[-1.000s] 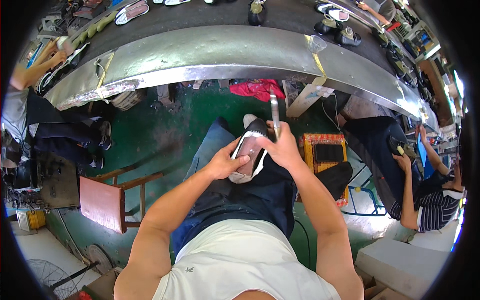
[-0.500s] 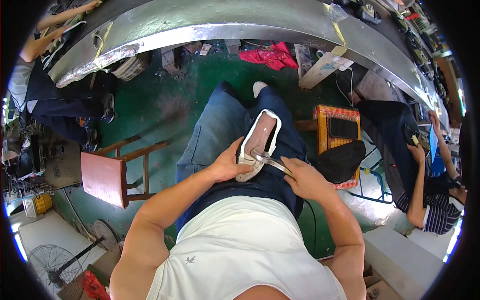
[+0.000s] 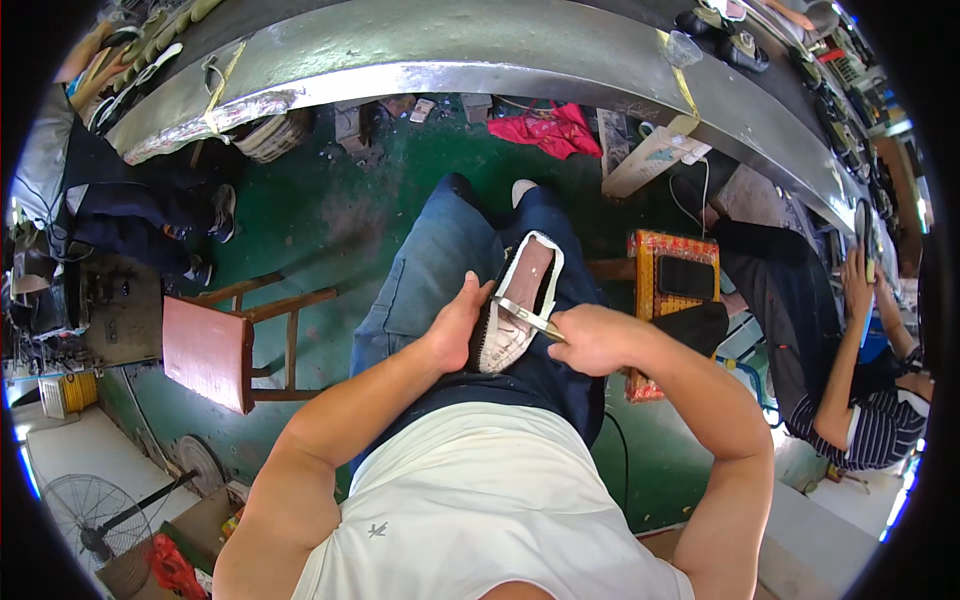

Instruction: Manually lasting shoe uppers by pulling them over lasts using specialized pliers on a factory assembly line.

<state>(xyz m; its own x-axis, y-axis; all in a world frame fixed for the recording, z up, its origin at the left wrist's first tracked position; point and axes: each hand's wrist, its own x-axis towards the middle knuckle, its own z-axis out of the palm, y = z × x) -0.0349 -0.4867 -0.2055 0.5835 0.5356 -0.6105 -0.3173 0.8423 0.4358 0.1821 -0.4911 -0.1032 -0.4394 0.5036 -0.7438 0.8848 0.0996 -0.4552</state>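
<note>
An unfinished shoe (image 3: 510, 335) lies sole up across my lap, toe toward me. It has a pinkish insole, a white edge and pale, creased material folded over the toe end. Against its left edge, my left hand (image 3: 462, 325) is stretched out with the thumb raised off the shoe; some fingertips are hidden beside it. My right hand (image 3: 588, 340) is closed round the handle of a pincers-like metal tool (image 3: 528, 317). The tool's silvery head reaches across the shoe to its left edge, close to my left fingers.
A long metal-edged bench (image 3: 420, 82) crosses ahead. A stool with a reddish seat (image 3: 208, 352) stands left. At right, a phone (image 3: 686, 278) lies on an orange patterned seat (image 3: 648, 262). Co-workers are on both sides, one in a striped shirt (image 3: 868, 425). A fan (image 3: 95, 525) stands lower left.
My left thumb has come off the toe of the shoe and the hand has straightened. The tool's head has moved to the shoe's left edge. At right, a co-worker's hands have shifted toward the bench.
</note>
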